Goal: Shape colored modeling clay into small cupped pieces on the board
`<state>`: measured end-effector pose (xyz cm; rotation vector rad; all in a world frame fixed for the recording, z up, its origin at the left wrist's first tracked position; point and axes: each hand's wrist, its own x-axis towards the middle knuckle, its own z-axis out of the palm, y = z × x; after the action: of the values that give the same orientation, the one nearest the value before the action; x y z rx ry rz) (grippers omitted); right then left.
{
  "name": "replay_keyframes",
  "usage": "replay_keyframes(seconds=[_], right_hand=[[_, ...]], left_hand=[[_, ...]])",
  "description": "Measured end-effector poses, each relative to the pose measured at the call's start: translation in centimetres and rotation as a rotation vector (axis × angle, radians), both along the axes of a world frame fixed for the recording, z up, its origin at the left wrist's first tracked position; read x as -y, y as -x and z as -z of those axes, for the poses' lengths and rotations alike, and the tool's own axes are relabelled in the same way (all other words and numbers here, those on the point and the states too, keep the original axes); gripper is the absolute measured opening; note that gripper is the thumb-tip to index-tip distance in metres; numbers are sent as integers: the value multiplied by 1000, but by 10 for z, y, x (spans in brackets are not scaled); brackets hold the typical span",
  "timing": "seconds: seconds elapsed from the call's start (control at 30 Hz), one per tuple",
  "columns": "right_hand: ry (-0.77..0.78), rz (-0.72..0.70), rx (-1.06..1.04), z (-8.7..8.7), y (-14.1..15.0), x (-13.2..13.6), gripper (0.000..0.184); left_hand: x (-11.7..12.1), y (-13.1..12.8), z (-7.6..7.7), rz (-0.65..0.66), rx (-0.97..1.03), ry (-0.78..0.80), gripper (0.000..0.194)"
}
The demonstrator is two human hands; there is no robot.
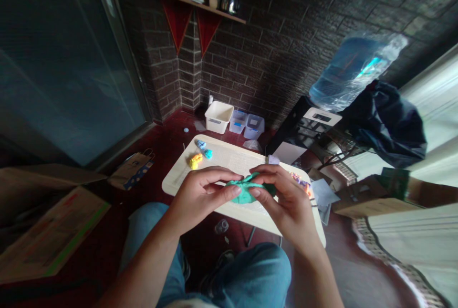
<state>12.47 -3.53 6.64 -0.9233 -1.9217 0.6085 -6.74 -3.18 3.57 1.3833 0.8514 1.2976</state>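
Both hands hold one green piece of soft modelling clay [246, 195] above the near part of a small cream table. My left hand [203, 193] pinches its left side between thumb and fingers. On the other side, my right hand [286, 196] grips the clay with thumb below and fingertips on top. The piece looks flattened, with a raised fold along its upper edge. Part of it is hidden behind the right fingers.
The cream table [171, 179] bears yellow clay [195, 161], blue clay [201, 144], turquoise clay [208, 154] and small purple and orange pieces [302, 184]. Beyond stand a white bin [219, 117] and a water dispenser [291, 126]. Cardboard boxes [53, 227] lie left and right.
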Motion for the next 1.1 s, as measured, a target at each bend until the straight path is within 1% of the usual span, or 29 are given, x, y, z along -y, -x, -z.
replay_keyframes(seconds=[0.2, 0.33, 0.47, 0.6, 0.7, 0.83, 0.93, 1.1], right_hand=[[-1, -53, 11, -2, 0, 0, 12], [-33, -88, 17, -4, 0, -1, 14], [-68, -99, 39, -7, 3, -1, 15], [-131, -80, 85, -8, 5, -1, 14], [-167, -45, 114, -7, 7, -2, 15], [-166, 32, 140, -6, 10, -1, 13], [-148, 65, 136, -7, 13, -1, 11], [-144, 84, 121, -8, 14, -1, 9]], left_hand=[[2, 2, -1, -51, -47, -53, 11], [4, 2, -4, -71, -84, -117, 10], [6, 1, -5, -101, -105, -139, 10], [7, 1, -3, -138, -128, -145, 10], [5, 0, -2, -173, -182, -184, 10], [3, -2, -1, -207, -247, -223, 11], [2, -2, -1, -178, -242, -206, 13], [2, 0, -5, -120, -179, -142, 17]])
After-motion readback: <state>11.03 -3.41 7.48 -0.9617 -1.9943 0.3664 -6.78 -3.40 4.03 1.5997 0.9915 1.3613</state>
